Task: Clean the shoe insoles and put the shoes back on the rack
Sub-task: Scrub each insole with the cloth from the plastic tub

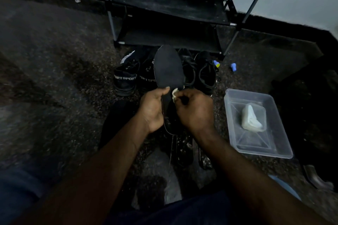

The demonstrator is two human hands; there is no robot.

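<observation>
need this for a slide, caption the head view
Left hand holds a black insole; right hand presses a white cloth to it.

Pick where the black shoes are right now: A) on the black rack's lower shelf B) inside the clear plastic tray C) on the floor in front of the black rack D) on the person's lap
C: the black shoes stand on the dark floor just in front of the black metal-framed rack, while the left hand holds a dark insole and the right hand pinches a small white cloth to it.
</observation>
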